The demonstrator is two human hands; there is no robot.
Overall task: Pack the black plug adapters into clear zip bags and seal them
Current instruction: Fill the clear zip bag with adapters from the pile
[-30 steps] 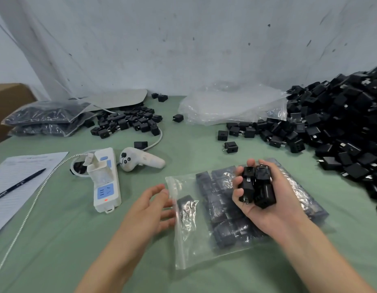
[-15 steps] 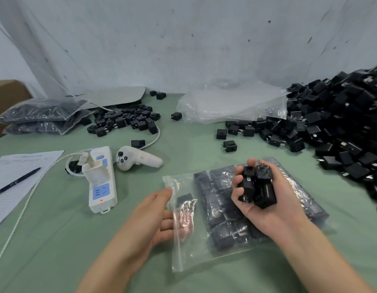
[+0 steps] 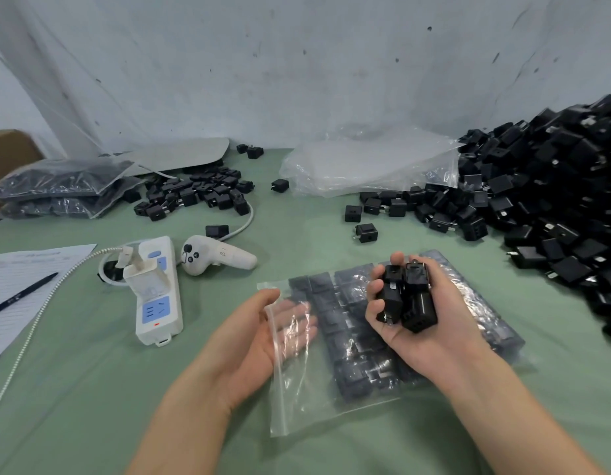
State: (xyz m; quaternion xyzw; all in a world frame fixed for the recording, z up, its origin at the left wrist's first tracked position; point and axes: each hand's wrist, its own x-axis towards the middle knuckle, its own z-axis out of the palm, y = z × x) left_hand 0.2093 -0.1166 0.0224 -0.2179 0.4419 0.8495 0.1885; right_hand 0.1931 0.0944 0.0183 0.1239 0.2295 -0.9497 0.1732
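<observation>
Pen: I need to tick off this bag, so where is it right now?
The pen lies at the far left of the head view, diagonally on the paper sheet, left of the white power strip.

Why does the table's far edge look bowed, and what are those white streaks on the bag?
Head view: wide-angle lens bends lines near the edges; the clear zip bag reflects light as white glare, veiling fingers of the left hand behind the plastic; the adapter pile at far right looks smeared.
</observation>
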